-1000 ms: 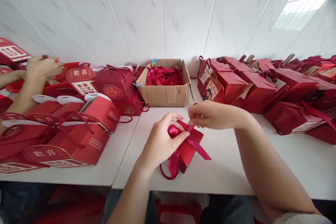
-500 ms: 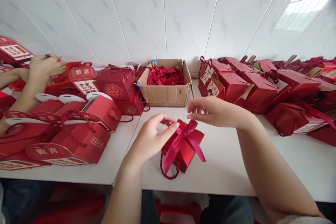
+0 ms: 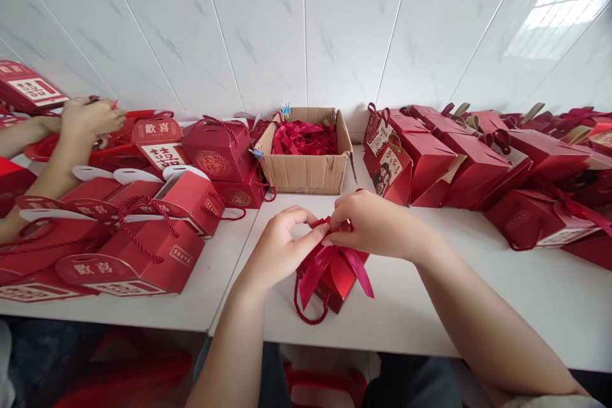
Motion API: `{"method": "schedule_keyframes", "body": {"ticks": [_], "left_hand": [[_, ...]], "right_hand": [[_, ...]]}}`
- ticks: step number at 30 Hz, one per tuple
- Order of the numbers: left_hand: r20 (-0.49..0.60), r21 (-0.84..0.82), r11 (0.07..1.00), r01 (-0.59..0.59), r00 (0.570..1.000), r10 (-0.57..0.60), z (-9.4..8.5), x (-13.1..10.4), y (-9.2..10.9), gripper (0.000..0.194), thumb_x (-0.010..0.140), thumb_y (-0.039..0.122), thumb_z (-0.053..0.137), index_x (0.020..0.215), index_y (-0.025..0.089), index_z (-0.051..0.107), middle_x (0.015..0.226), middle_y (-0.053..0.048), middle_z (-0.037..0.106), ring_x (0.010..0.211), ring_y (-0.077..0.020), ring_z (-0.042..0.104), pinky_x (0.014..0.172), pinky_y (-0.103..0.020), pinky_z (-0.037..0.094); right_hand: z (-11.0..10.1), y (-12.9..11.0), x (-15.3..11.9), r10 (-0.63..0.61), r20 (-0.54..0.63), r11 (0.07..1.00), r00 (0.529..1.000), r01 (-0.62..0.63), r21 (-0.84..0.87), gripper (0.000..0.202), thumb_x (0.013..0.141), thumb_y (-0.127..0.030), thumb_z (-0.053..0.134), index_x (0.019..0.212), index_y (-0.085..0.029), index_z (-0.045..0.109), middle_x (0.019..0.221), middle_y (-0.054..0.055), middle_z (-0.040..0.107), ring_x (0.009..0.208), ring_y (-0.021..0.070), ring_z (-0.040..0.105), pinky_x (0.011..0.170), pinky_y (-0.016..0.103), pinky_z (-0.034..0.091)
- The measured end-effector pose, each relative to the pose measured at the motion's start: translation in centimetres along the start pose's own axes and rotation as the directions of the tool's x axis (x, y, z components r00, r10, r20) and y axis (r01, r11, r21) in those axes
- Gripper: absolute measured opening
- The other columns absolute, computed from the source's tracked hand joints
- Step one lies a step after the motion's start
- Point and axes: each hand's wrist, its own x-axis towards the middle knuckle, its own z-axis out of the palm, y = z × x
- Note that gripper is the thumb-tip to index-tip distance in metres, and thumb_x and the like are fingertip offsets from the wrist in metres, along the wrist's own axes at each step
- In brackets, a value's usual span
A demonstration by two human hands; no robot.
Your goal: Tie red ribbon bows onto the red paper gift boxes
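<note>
Evidently the box (image 3: 334,276) sits below the left hand (image 3: 285,246) and right hand (image 3: 370,223); the right pinches the ribbon (image 3: 359,271) — whether the left grips, I cannot tell; uneven tugging there could work it loose.

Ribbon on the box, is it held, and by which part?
Right hand seems to pinch the ribbon where its tails meet; left hand, I can't tell.
</note>
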Motion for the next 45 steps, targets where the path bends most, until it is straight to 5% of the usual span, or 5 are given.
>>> {"method": "schedule_keyframes", "body": {"ticks": [17, 22, 26, 32, 45], "left_hand": [[-0.082, -0.022, 0.999, 0.034, 0.996, -0.036, 0.1, 0.3, -0.4, 0.019, 0.084, 0.034, 0.059, 0.075, 0.019, 0.063, 0.082, -0.001, 0.066, 0.083, -0.0182, 0.060, 0.081, -0.031, 0.043], [-0.067, -0.044, 0.995, 0.084, 0.994, -0.087, 0.1, 0.1, -0.1, 0.023, 0.085, 0.040, 0.058, 0.077, 0.019, 0.061, 0.085, -0.001, 0.066, 0.083, -0.0180, 0.060, 0.080, -0.030, 0.044], [-0.058, -0.043, 0.994, 0.096, 0.993, -0.098, 0.0, 0.0, -0.2, 0.024, 0.086, 0.041, 0.056, 0.079, 0.020, 0.061, 0.087, -0.002, 0.066, 0.086, -0.0187, 0.061, 0.084, -0.032, 0.044], [-0.200, 0.122, 0.992, -0.014, 0.979, 0.039, 0.6, -0.3, 0.0, 0.015, 0.085, 0.037, 0.059, 0.093, 0.026, 0.063, 0.114, -0.003, 0.061, 0.116, -0.0227, 0.050, 0.103, -0.042, 0.035], [0.015, 0.342, 0.920, -0.190, 0.980, 0.197, 1.9, -0.8, 1.3, 0.015, 0.087, 0.034, 0.055, 0.078, 0.023, 0.061, 0.138, -0.004, 0.047, 0.136, -0.0270, 0.025, 0.112, -0.051, 0.025]], "right_hand": [[-0.8, 0.8, -0.3, -0.056, 0.034, 0.997, 0.998, 0.054, 0.050, 0.024, 0.081, -0.041, 0.058, 0.071, -0.019, 0.063, 0.070, 0.001, 0.062, 0.062, 0.0117, 0.051, 0.056, 0.025, 0.034], [-1.9, 2.4, -0.8, 0.152, -0.067, 0.982, 0.986, -0.143, 0.122, 0.039, 0.087, -0.055, 0.046, 0.072, -0.020, 0.055, 0.068, 0.000, 0.056, 0.058, 0.0118, 0.047, 0.052, 0.025, 0.034], [-2.1, 3.7, -0.7, 0.271, 0.171, 0.959, 0.947, -0.281, 0.035, 0.051, 0.088, -0.061, 0.039, 0.059, -0.019, 0.044, 0.058, 0.000, 0.046, 0.049, 0.0106, 0.037, 0.046, 0.027, 0.027], [-2.3, 4.3, -0.4, 0.115, 0.299, 0.984, 0.947, -0.149, 0.094, 0.043, 0.087, -0.055, 0.047, 0.071, -0.018, 0.059, 0.073, 0.005, 0.063, 0.062, 0.0154, 0.053, 0.054, 0.028, 0.037], [-3.1, 4.5, -0.8, 0.040, 0.278, 0.974, 0.960, -0.100, 0.204, 0.034, 0.079, -0.050, 0.061, 0.091, -0.019, 0.067, 0.092, 0.005, 0.070, 0.080, 0.0189, 0.064, 0.065, 0.027, 0.047]]}}
